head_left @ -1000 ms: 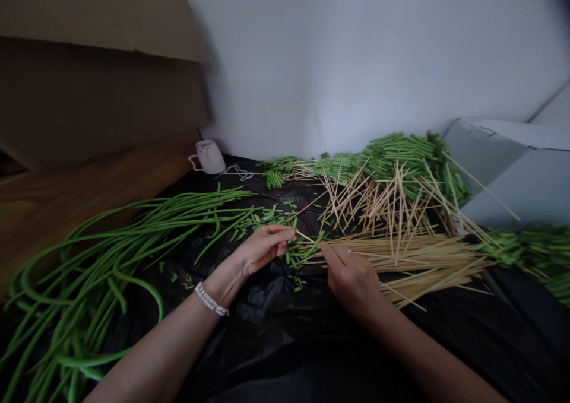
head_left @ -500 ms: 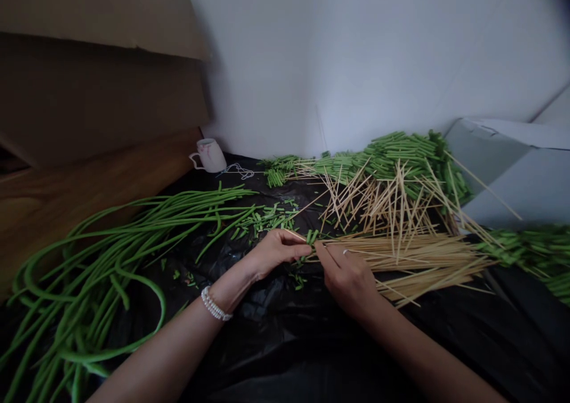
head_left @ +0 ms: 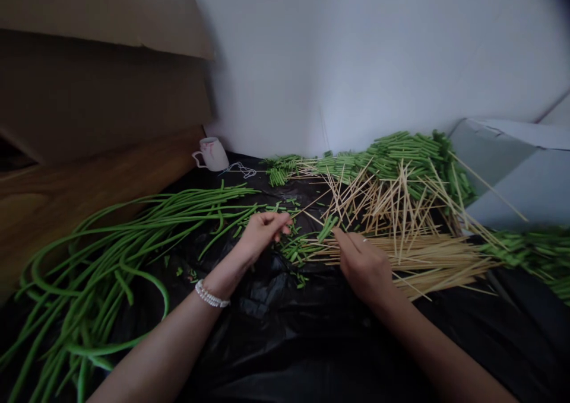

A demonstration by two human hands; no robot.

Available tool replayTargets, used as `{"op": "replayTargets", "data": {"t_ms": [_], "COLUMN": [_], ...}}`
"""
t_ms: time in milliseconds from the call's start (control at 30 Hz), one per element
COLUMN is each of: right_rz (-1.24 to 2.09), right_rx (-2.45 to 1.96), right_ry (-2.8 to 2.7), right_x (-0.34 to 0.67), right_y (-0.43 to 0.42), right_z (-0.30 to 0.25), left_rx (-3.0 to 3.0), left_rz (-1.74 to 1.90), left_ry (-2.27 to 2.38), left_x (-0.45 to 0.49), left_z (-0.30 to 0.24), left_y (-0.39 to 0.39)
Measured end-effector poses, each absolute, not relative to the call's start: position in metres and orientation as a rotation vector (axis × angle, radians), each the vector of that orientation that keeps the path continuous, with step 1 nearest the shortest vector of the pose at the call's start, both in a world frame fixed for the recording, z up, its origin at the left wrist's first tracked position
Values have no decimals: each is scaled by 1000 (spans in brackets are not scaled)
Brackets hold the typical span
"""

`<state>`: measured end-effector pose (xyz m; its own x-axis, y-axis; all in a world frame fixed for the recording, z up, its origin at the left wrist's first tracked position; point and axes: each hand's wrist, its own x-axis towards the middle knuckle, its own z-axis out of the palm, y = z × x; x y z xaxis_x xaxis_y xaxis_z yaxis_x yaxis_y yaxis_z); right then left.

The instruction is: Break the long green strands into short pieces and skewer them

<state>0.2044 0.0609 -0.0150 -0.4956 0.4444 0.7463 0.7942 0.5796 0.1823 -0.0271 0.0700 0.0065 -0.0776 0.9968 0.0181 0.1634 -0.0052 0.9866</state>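
My right hand (head_left: pixel 365 267) pinches a thin bamboo skewer (head_left: pixel 317 220) that carries a few short green bean pieces (head_left: pixel 328 227) and points up and to the left. My left hand (head_left: pixel 263 229) hovers with curled fingers over loose cut bean pieces (head_left: pixel 294 250) on the black plastic sheet (head_left: pixel 285 343); what its fingertips hold is hidden. A heap of bare skewers (head_left: pixel 418 254) lies just right of my right hand. Uncut long green beans (head_left: pixel 133 237) stretch away to the left of my left hand.
A stack of cut bean lengths (head_left: pixel 401 154) lies along the white wall. More green pieces (head_left: pixel 534 251) lie at the right edge. A white cup (head_left: pixel 211 152) and a tangled cord stand at the back. Cardboard (head_left: pixel 89 64) leans on the left; a grey box (head_left: pixel 512 171) sits on the right.
My left hand has let go of the skewer tip and drawn back left over the loose pieces. My right hand has shifted slightly right and up, the skewer now carrying bean pieces.
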Motion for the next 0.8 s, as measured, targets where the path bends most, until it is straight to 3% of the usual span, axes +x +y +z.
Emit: {"op": "replayTargets", "data": {"t_ms": [200,333,567,800], "right_rz": [-672,-659,-651,-631], "right_rx": [-988,-998,-1031,-1034], "right_ry": [-2150,-2160,-2169,-2185], "right_x": [208,207,207,205], "right_y": [63,62,63,61], "right_z": [-14,-16,-16,-15], "left_rx": [1621,1701,2171,2564], "left_rz": [968,823,919,676], "left_ry": [1632,1519,1383,1381], "left_x": [-57,-51,-18,-10], "left_z": [0,-5,-5,-10], "left_y": [82,79,63,57]}}
